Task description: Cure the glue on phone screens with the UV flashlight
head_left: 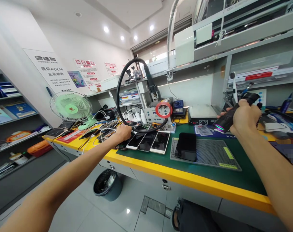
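My right hand (246, 116) is wrapped around a black cylindrical device (223, 124), which has a glowing green and purple ring near its lower end. It is held in the air above the right part of the bench. On the left, my left hand (123, 132) is closed above the bench beside a row of phones; its fingertips are hidden, so I cannot see what is in them. In that row lie several phones, among them a white-framed phone (161, 142) and a dark-screened phone (147, 141). A black phone (186, 147) rests on a grey perforated pad (211, 154).
A green mat (148, 158) covers part of the yellow-edged bench (175, 175). Behind stand a repair station (151, 111) with a looping black hose (117, 93) and a flat heating plate (201, 112). Cables, loose parts and a green fan (71, 108) crowd the left. A bin (117, 190) stands below.
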A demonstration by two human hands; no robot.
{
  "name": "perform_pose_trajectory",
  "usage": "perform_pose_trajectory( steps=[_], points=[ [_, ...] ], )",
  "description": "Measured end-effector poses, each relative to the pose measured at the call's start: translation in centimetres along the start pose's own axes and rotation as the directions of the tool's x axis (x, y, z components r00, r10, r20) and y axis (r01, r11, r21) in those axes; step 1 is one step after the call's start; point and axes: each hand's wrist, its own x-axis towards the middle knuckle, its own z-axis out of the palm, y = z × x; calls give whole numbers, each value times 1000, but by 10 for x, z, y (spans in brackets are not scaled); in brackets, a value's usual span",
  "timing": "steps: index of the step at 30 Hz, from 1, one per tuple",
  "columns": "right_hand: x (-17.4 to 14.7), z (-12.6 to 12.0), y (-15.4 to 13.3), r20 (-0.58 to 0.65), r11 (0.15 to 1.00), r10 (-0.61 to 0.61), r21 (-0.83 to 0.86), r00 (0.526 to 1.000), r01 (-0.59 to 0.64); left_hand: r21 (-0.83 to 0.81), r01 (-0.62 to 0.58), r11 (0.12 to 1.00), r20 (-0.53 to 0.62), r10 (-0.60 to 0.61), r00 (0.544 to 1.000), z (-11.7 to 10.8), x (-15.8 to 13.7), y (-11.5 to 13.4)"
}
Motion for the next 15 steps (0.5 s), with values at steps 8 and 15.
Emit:
perform_pose_trajectory(
  steps=[8,15],
  points=[
    [-3,-1,-2,10,1000,-10,10,1000,10,-54,99,994,50,-96,994,-16,7,-33],
    [-1,1,-2,15,998,4,58,1000,-5,-242,128,962,171,-87,981,-23,2,-72]
  ],
)
